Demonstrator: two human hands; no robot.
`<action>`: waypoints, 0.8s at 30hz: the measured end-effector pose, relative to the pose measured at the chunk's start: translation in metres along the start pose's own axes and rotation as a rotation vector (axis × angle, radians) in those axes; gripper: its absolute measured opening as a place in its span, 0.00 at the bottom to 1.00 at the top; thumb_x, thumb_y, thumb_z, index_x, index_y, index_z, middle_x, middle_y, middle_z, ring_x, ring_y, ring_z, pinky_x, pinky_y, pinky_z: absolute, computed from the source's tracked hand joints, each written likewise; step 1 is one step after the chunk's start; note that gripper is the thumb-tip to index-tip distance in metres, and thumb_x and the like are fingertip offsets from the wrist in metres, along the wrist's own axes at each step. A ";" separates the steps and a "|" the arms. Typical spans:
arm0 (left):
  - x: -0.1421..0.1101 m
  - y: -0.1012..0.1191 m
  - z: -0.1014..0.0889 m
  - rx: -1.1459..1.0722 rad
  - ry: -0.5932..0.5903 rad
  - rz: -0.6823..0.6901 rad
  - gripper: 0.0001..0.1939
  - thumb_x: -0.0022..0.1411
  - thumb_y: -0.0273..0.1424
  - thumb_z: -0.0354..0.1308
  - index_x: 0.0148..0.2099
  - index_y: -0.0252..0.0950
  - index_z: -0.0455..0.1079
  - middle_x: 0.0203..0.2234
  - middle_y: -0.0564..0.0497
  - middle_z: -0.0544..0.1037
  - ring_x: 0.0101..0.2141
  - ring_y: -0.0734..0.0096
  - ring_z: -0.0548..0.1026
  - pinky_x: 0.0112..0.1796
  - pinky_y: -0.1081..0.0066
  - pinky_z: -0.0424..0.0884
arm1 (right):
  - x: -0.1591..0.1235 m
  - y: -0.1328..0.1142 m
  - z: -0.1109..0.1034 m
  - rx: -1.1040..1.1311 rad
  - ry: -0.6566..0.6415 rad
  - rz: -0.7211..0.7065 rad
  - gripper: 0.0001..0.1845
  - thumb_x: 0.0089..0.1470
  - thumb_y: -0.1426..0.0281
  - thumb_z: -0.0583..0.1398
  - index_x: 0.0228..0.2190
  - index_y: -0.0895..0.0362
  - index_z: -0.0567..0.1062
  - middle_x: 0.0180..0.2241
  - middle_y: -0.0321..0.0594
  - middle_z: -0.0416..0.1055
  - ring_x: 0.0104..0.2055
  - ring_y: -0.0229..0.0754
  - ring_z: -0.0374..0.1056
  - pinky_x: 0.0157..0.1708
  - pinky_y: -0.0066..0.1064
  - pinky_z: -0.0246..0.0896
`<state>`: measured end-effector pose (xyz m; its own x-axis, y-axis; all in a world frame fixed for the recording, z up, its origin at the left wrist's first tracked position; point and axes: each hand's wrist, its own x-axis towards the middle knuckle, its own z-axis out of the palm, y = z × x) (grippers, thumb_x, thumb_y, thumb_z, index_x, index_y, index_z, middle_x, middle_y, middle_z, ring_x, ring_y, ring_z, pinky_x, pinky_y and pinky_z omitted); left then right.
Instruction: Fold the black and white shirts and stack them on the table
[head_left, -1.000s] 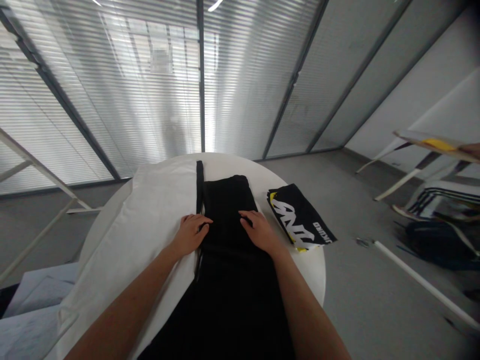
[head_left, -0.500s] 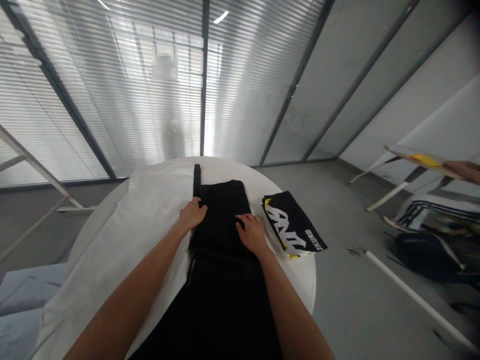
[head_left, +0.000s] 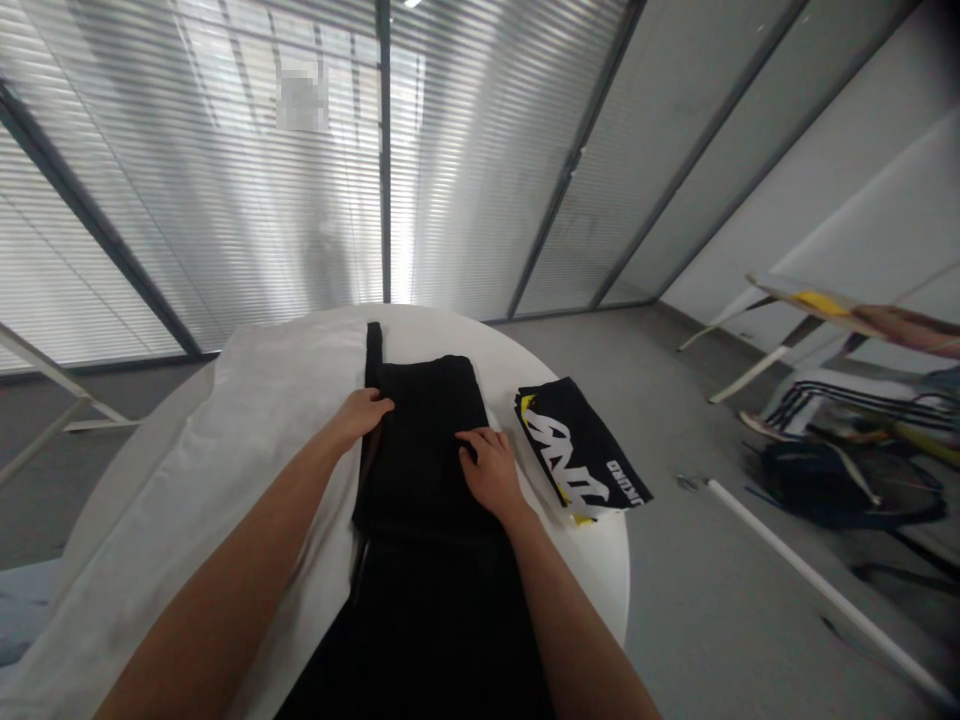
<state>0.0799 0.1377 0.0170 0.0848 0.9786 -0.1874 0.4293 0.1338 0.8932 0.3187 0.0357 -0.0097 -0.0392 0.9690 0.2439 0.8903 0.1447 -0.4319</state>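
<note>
Seemingly straightening folded black cloth — left hand hold unclear, right hand resting unclenched. Next calls for even tension.

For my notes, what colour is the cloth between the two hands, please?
The cloth is black, seen best in the head view.

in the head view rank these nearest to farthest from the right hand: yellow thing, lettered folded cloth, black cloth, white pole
From the right hand:
1. black cloth: directly under the hand
2. lettered folded cloth: beside it, right side of the round table
3. white pole: on the floor, farther right
4. yellow thing: on the far table, upper right
</note>
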 end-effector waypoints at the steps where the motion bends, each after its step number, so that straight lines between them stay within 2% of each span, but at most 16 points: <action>1: 0.001 -0.001 -0.001 -0.054 -0.004 -0.013 0.11 0.49 0.36 0.58 0.31 0.33 0.73 0.25 0.49 0.77 0.29 0.64 0.75 0.30 0.69 0.66 | 0.000 0.000 0.001 0.011 0.003 -0.001 0.16 0.58 0.70 0.54 0.47 0.50 0.75 0.46 0.42 0.71 0.50 0.49 0.62 0.53 0.44 0.56; 4: 0.005 -0.003 -0.002 -0.167 -0.022 -0.026 0.12 0.49 0.37 0.59 0.31 0.33 0.73 0.24 0.51 0.75 0.27 0.69 0.72 0.27 0.72 0.64 | 0.001 -0.002 0.004 0.035 0.019 0.020 0.16 0.58 0.70 0.55 0.46 0.50 0.75 0.46 0.42 0.71 0.50 0.49 0.63 0.52 0.43 0.57; 9: 0.006 -0.004 -0.003 -0.326 0.016 -0.037 0.14 0.51 0.39 0.59 0.38 0.36 0.72 0.25 0.54 0.71 0.24 0.76 0.67 0.21 0.77 0.57 | 0.009 -0.009 0.006 0.063 0.039 0.085 0.17 0.55 0.72 0.55 0.46 0.52 0.75 0.44 0.43 0.73 0.49 0.49 0.65 0.52 0.41 0.57; 14: 0.001 -0.002 -0.002 -0.312 0.007 -0.050 0.15 0.52 0.41 0.60 0.37 0.36 0.70 0.26 0.54 0.71 0.26 0.76 0.68 0.22 0.78 0.61 | 0.042 -0.007 -0.010 0.142 -0.097 0.232 0.22 0.53 0.73 0.53 0.50 0.55 0.72 0.39 0.43 0.76 0.42 0.47 0.71 0.46 0.39 0.63; 17: 0.000 0.000 -0.002 -0.283 0.020 -0.052 0.15 0.51 0.40 0.60 0.38 0.36 0.70 0.28 0.53 0.71 0.27 0.75 0.69 0.22 0.78 0.64 | 0.068 -0.005 -0.018 0.248 -0.089 0.362 0.21 0.53 0.71 0.53 0.48 0.55 0.72 0.41 0.43 0.76 0.40 0.46 0.72 0.43 0.38 0.65; 20: 0.000 0.001 -0.001 -0.316 0.019 -0.046 0.14 0.51 0.38 0.61 0.38 0.36 0.70 0.29 0.53 0.70 0.28 0.75 0.69 0.21 0.78 0.66 | 0.090 -0.006 -0.015 0.445 0.013 0.521 0.23 0.53 0.68 0.54 0.51 0.56 0.69 0.44 0.45 0.74 0.35 0.43 0.74 0.33 0.33 0.68; 24: 0.004 -0.001 0.000 -0.393 0.092 -0.067 0.12 0.50 0.33 0.61 0.38 0.36 0.68 0.30 0.52 0.69 0.28 0.74 0.68 0.19 0.77 0.70 | 0.103 -0.005 0.005 0.616 0.069 0.651 0.29 0.54 0.67 0.53 0.58 0.56 0.60 0.50 0.47 0.70 0.29 0.37 0.74 0.18 0.24 0.62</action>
<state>0.0800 0.1410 0.0153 -0.0198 0.9733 -0.2288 0.0530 0.2296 0.9719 0.3078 0.1359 0.0128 0.4331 0.8854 -0.1690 0.3247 -0.3282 -0.8871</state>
